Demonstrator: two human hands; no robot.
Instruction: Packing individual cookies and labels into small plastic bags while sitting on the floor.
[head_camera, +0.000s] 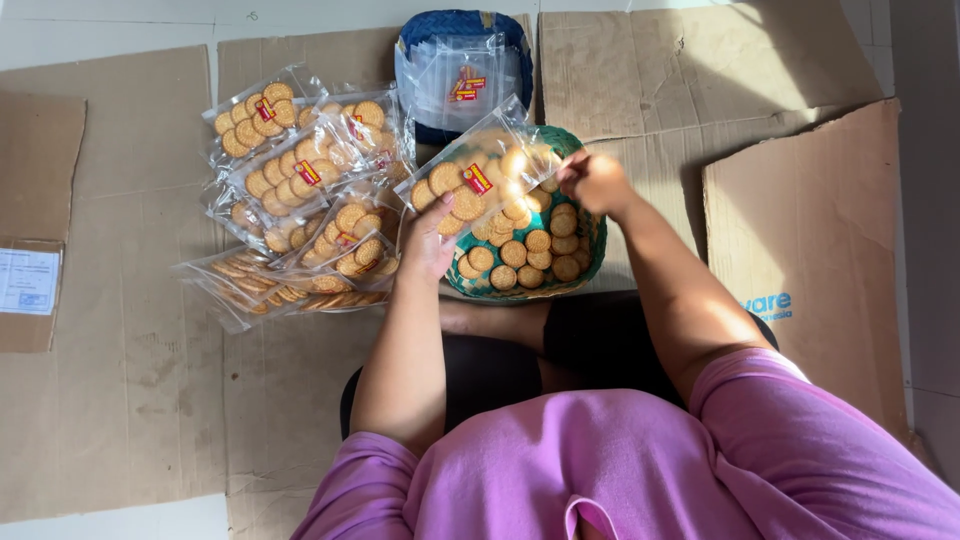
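Holding a clear bag (478, 180) mouth-up over the green basket (592, 262): left hand (428, 243) closed on its lower edge, right hand (590, 180) pinching the mouth. Filled bags (300, 190) piled left of basket.

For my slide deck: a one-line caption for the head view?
Left hand holds a clear bag of biscuits over a green basket; right hand at its opening.
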